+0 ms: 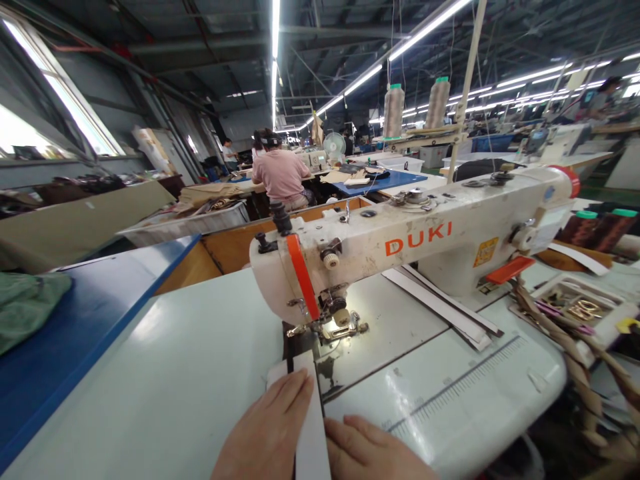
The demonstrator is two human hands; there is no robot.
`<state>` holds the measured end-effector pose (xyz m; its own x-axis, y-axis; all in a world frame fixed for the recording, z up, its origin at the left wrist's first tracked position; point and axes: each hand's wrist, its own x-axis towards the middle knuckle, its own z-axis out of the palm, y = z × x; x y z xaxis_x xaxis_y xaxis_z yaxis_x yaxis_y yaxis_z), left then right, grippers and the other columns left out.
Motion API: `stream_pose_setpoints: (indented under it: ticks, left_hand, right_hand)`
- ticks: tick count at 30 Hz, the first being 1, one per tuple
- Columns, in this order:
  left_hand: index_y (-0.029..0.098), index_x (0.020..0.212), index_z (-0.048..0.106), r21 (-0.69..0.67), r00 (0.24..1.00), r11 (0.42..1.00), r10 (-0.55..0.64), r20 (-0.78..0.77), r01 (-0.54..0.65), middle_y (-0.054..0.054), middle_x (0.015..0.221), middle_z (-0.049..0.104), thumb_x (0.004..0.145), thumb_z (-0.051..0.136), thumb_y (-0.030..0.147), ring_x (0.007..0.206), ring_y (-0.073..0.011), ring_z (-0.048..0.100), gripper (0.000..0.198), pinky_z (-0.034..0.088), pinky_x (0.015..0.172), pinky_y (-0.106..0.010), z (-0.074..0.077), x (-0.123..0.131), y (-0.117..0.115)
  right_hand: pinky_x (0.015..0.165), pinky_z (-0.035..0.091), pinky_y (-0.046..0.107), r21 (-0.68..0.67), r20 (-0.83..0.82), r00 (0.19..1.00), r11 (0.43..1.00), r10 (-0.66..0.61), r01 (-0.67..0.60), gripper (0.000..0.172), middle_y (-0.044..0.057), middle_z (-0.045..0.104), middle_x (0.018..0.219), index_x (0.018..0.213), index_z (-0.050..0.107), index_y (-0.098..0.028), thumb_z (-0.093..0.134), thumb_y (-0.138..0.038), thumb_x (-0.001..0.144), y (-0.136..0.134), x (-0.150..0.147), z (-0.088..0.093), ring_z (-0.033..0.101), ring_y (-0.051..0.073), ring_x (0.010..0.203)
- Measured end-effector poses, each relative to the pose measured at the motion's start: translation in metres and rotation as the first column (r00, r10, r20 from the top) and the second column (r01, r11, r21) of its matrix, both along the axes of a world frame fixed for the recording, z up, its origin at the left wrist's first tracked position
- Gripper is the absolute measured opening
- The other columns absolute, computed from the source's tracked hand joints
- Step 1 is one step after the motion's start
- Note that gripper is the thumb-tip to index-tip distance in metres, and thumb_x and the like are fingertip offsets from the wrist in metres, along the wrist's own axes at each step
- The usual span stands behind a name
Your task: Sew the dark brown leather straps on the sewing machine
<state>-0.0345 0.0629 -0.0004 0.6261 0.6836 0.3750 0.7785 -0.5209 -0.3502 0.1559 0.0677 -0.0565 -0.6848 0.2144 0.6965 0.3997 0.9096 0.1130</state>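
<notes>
A long white strip lies on the sewing machine's bed and runs up toward the presser foot. A dark band shows beside it at its far end. My left hand presses down on the strip from the left, its fingers held together over it. At the strip's right edge rests my right hand, with its fingers stretched out low on the table and their tips touching or very close to the strip. Both hands are partly cut off by the lower frame edge. The sewing machine has a lit needle area.
More white strips lie under the machine arm. To the right stand a tray with scissors and thread cones. A blue table adjoins on the left. Ahead, a person in pink sits facing away.
</notes>
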Motion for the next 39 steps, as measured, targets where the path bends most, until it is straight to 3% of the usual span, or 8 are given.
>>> stream_pose_setpoints:
  ticks: [7,13,22,27,30,32,39]
  left_hand:
    - [0.015,0.102,0.067,-0.138,0.995,0.990,0.052,0.091,-0.039,-0.009,0.104,0.073,0.072,0.035,-0.001,0.092,-0.0197,0.070,0.047,0.055,0.087,-0.031,0.007,0.004,0.003]
    - [0.015,0.112,0.065,-0.282,0.991,0.955,0.117,0.067,-0.094,-0.010,0.114,0.070,0.072,0.035,-0.001,0.104,-0.0213,0.065,0.052,0.052,0.095,-0.036,0.023,0.013,-0.002]
    - [0.007,0.108,0.067,-0.127,0.998,0.992,0.015,-0.060,-0.022,-0.013,0.110,0.071,0.081,0.034,0.002,0.100,-0.0237,0.066,0.043,0.051,0.095,-0.037,0.030,0.019,-0.007]
    - [0.008,0.108,0.066,-0.072,1.000,0.997,0.027,-0.004,-0.027,-0.013,0.107,0.072,0.083,0.036,0.004,0.098,-0.0214,0.067,0.039,0.052,0.092,-0.032,0.024,0.017,-0.007]
    - [0.008,0.109,0.065,-0.069,1.000,0.998,0.006,0.016,-0.005,-0.013,0.108,0.071,0.083,0.034,0.002,0.101,-0.0220,0.067,0.040,0.052,0.093,-0.035,0.021,0.016,-0.008]
    - [0.008,0.109,0.065,-0.066,1.000,0.998,-0.011,-0.004,0.011,-0.014,0.109,0.071,0.082,0.033,0.001,0.102,-0.0227,0.066,0.041,0.053,0.093,-0.036,0.020,0.015,-0.009]
    - [0.008,0.111,0.063,-0.005,0.999,1.000,-0.002,-0.053,0.002,-0.013,0.112,0.070,0.081,0.034,-0.001,0.105,-0.0215,0.066,0.043,0.052,0.093,-0.032,0.001,0.011,-0.009]
  right_hand:
    - [0.077,0.052,0.030,-0.158,0.053,0.997,0.985,-0.059,0.067,0.015,0.010,0.071,0.097,0.090,0.066,-0.009,0.058,-0.022,0.090,0.003,0.002,0.036,0.062,0.020,0.085]
    - [0.080,0.051,0.033,-0.305,0.117,0.990,0.946,-0.077,0.110,0.009,0.006,0.068,0.092,0.088,0.063,-0.011,0.068,-0.015,0.082,0.004,0.004,0.047,0.060,0.021,0.083]
    - [0.077,0.047,0.032,-0.280,0.183,0.982,0.955,-0.049,0.100,0.012,0.003,0.062,0.085,0.081,0.058,-0.015,0.070,-0.019,0.085,0.011,0.005,0.045,0.054,0.019,0.079]
    - [0.082,0.046,0.032,-0.311,0.165,0.985,0.945,-0.050,0.100,0.008,0.005,0.062,0.091,0.091,0.058,-0.014,0.064,-0.014,0.087,0.013,0.005,0.050,0.053,0.019,0.083]
    - [0.088,0.044,0.032,-0.281,0.147,0.989,0.960,0.024,0.019,0.003,0.005,0.062,0.093,0.093,0.057,-0.014,0.059,-0.016,0.092,0.015,0.005,0.052,0.053,0.019,0.089]
    - [0.088,0.044,0.033,-0.242,0.161,0.983,0.969,0.092,-0.051,0.009,0.005,0.062,0.091,0.087,0.058,-0.015,0.055,-0.018,0.095,0.017,0.005,0.051,0.053,0.019,0.089]
    - [0.071,0.044,0.032,-0.174,0.220,0.955,0.971,0.200,-0.163,0.017,0.001,0.058,0.073,0.075,0.057,-0.016,0.054,-0.017,0.092,0.030,0.004,0.053,0.051,0.018,0.072]
